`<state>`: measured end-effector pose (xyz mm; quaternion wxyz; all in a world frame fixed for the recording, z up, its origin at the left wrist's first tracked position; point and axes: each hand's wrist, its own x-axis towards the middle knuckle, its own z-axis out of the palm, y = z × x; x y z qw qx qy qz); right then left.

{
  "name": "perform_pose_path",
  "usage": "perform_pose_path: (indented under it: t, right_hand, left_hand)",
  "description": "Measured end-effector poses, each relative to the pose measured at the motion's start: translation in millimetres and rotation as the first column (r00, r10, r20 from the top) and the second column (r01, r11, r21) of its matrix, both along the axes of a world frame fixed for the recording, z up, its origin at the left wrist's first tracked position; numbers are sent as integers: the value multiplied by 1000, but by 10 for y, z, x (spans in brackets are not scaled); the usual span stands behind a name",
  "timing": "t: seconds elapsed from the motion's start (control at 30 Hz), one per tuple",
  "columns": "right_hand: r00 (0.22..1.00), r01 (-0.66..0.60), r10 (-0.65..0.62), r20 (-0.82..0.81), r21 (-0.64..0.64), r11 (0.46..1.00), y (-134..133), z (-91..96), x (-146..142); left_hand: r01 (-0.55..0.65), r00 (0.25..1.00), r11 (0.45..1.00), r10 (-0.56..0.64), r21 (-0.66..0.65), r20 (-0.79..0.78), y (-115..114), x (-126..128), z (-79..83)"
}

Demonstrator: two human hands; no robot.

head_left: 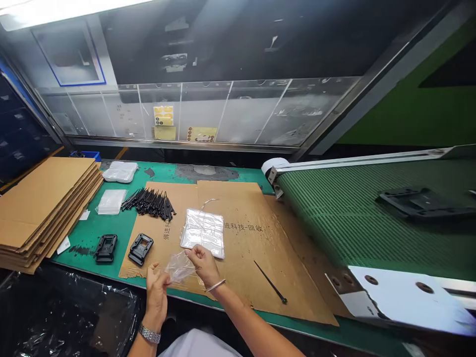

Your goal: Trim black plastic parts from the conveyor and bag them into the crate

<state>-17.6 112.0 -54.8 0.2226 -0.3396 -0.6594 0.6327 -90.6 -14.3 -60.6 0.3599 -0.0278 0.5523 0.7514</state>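
A clear plastic bag (180, 267) is stretched between my two hands above the near edge of the cardboard. My left hand (156, 287) pinches its left side, and my right hand (204, 264) pinches the upper right side. Just beyond lies a stack of clear plastic bags (204, 229) on the cardboard sheet (245, 267). Left of the hands are two black plastic frames, one on the cardboard (141, 249) and one on the green mat (106, 248). A single black rod-like piece with a small head (271, 283) lies to the right of my right hand.
A pile of similar black pieces (150, 203) lies behind the frames, near more bag stacks (111, 202). Flat cardboard (44, 198) is stacked at left, by a black plastic-lined container (67, 312). A green conveyor belt (353, 213) on the right carries a black part (424, 202).
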Motion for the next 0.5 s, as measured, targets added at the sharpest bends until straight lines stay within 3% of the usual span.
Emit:
perform_pose_path:
  t: [0.07, 0.1, 0.2, 0.27, 0.3, 0.33, 0.4, 0.5]
  right_hand:
    - [999, -43, 43, -7, 35, 998, -71, -9, -103]
    - [997, -77, 78, -9, 50, 996, -124, 4, -148]
    - [961, -274, 277, 6, 170, 947, -293, 86, -249]
    - [887, -450, 460, 31, 282, 848, -361, 132, -314]
    - [848, -513, 528, 45, 315, 798, -374, 137, -354]
    - [834, -537, 548, 63, 314, 783, -376, 123, -402]
    - [883, -469, 452, 125, 239, 850, -363, 38, -527]
    - [930, -281, 231, 286, 146, 949, -390, -205, -781]
  left_hand:
    - [-19, 960, 979, -38, -201, -277, -51, 32, -26]
    - [-75, 893, 946, -77, -315, -444, -76, 37, -34]
    - [-308, 574, 829, -230, -468, -786, -165, -32, -55]
    - [-306, 419, 830, -322, -466, -849, -248, -158, -80]
    - [-279, 408, 836, -342, -472, -846, -299, -244, -99]
    - [-275, 434, 834, -336, -478, -836, -358, -341, -122]
    - [-378, 535, 782, -252, -495, -806, -497, -550, -177]
    - [-551, 619, 629, -134, -549, -774, -715, -815, -264]
